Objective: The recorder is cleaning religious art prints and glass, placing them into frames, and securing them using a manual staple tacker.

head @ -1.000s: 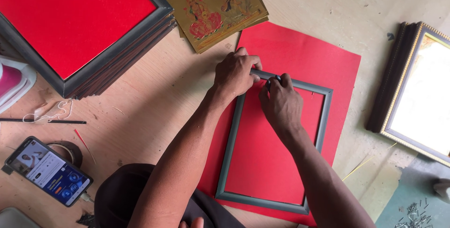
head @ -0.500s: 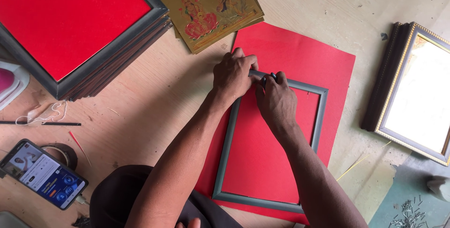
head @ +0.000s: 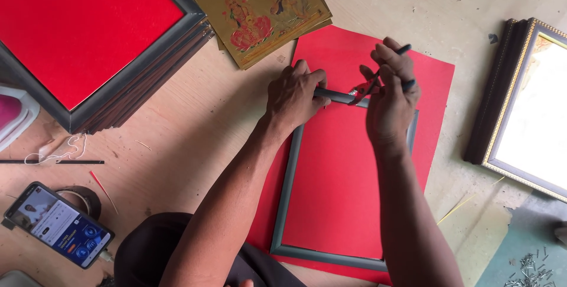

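Note:
A grey picture frame (head: pixel 287 192) lies on a red sheet of card (head: pixel 339 186) on the wooden table. My left hand (head: pixel 293 93) presses down on the frame's top left corner and grips its top bar. My right hand (head: pixel 390 95) is closed on a pair of pliers (head: pixel 378 77) with dark handles. The pliers' jaws touch the top bar near its middle.
A stack of grey frames with red backing (head: pixel 88 39) sits at top left. Gold printed pictures (head: pixel 260 3) lie above the card. Dark and gold frames (head: pixel 522 104) stand at right. A phone (head: pixel 59 225), tape roll (head: pixel 80 198) and small nails (head: pixel 528 266) lie nearby.
My right hand has lifted and turned, so the pliers' handles now show above the frame's top bar. My left hand stays on the top left corner.

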